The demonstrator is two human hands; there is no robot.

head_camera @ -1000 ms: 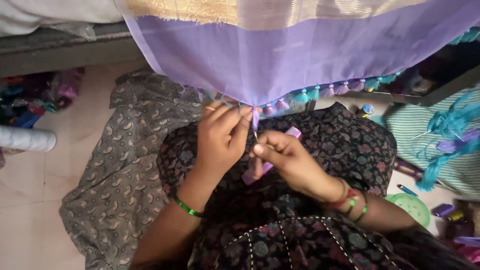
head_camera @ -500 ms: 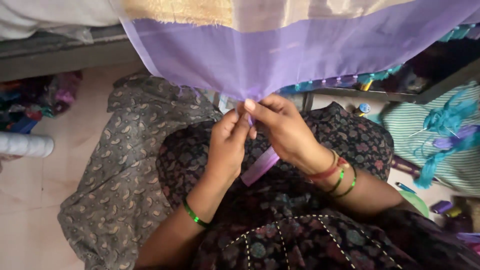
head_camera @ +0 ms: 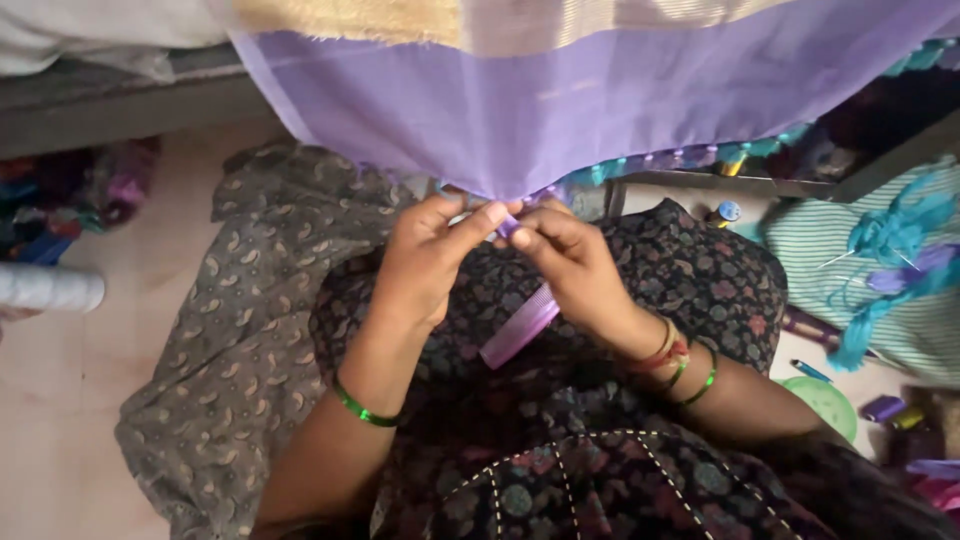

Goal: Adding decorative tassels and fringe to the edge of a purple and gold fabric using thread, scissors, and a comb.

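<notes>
Pinching lilac cloth edge (head_camera: 505,190), both hands (head_camera: 425,262) (head_camera: 570,265) touching

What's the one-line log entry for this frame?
left hand: pinching purple tassel | right hand: pinching same tassel | lilac cloth: hanging above | purple comb: on lap

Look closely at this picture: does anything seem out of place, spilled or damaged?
Nothing looks damaged or spilled. The left hand and right hand pinch the edge of the hanging lilac cloth. A lilac comb lies loose on the lap. Thread spools sit scattered on the floor at right.
</notes>
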